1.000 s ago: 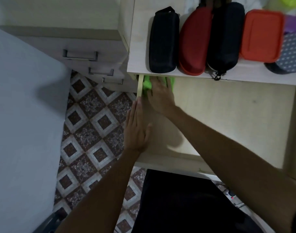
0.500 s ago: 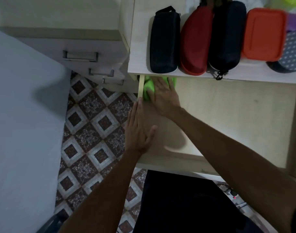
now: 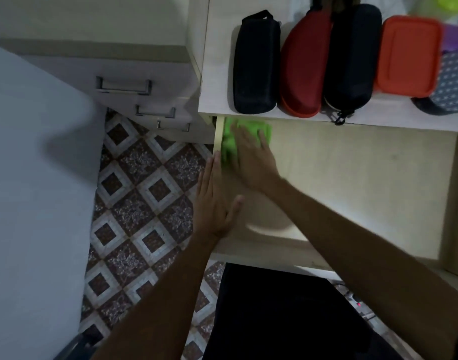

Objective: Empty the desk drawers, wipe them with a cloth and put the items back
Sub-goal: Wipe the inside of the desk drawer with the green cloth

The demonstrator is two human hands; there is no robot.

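The pulled-out desk drawer point(image 3: 365, 193) shows a bare pale wood floor. A bright green cloth point(image 3: 229, 142) lies in its far left corner, just under the desk edge. My right hand point(image 3: 251, 158) presses flat on the cloth with straight fingers. My left hand point(image 3: 214, 201) rests flat along the drawer's left wall, fingers straight, thumb inside the drawer. On the desk top point(image 3: 217, 74) lie a black case point(image 3: 256, 66), a red case point(image 3: 304, 66), another black case point(image 3: 351, 58) and an orange lidded box point(image 3: 408, 55).
A patterned pouch point(image 3: 451, 87) sits at the desk's right end. A grey cabinet with handled drawers point(image 3: 124, 85) stands to the left. Patterned floor tiles point(image 3: 144, 190) lie below, a pale bed surface point(image 3: 35, 190) at far left, and a black seat point(image 3: 282, 313) near me.
My right hand has drawn the green cloth a little toward me from under the desk edge, so more cloth shows. My left hand stays on the drawer's left wall.
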